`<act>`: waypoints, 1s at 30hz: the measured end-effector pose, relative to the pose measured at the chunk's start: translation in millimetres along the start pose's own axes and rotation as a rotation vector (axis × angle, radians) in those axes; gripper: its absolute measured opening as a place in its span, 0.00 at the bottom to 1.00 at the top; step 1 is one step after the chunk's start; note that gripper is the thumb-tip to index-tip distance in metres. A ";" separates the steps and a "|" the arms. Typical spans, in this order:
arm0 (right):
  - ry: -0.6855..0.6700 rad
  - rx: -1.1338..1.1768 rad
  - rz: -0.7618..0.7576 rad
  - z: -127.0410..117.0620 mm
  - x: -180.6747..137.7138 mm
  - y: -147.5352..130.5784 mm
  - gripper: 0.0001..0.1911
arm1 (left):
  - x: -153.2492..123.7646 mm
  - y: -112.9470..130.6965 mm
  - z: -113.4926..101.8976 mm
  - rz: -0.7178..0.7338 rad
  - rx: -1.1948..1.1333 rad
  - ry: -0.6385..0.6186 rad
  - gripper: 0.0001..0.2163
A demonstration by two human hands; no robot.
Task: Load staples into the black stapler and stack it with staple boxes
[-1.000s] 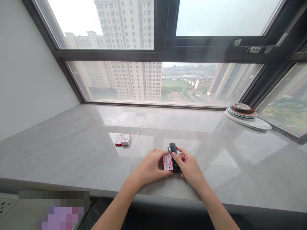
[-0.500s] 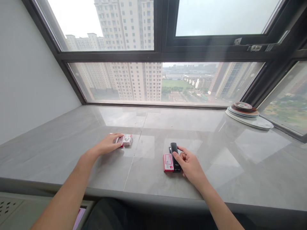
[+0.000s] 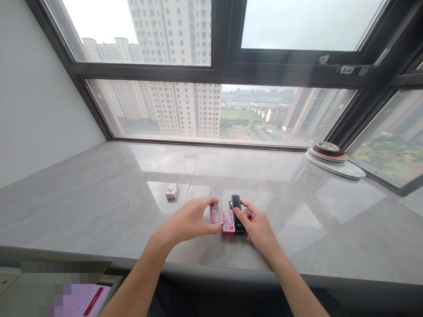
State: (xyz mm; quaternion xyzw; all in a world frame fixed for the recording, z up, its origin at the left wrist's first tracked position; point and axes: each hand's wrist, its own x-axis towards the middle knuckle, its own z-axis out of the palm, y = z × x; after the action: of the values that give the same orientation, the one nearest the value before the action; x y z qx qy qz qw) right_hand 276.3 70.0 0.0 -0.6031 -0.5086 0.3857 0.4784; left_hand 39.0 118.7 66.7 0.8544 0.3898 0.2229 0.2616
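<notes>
Between the thumb and fingers of my left hand (image 3: 194,220) is a small red-and-white box (image 3: 216,213), held close to the left side of a second red-and-white box (image 3: 228,221). That second box lies right beside a black stapler (image 3: 237,215) on the grey counter. My right hand (image 3: 256,222) grips the stapler from its right side, thumb on top and fingers along the far edge. Farther left and back, a smaller white box with red print (image 3: 172,191) stands alone, untouched by either hand.
A stack of round plates or mats (image 3: 333,159) sits at the right back corner of the glossy counter (image 3: 99,211), by the window. The window frame (image 3: 218,75) runs along the back. A purple item (image 3: 82,299) shows below the front edge at lower left.
My left hand has carried a red-and-white box rightward, away from the small white box, to the box by the stapler. My right hand keeps its hold on the stapler. The view shifted slightly.
</notes>
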 end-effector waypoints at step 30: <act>-0.226 -0.429 -0.063 -8.2 -23.1 -29.8 0.23 | 67.5 -50.6 48.2 -0.253 -0.065 0.184 0.17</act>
State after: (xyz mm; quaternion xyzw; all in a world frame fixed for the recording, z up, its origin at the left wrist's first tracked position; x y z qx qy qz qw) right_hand 272.5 46.6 30.5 -0.6277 -0.6477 0.3189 0.2911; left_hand 79.6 186.6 10.5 0.7656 0.5091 0.2782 0.2781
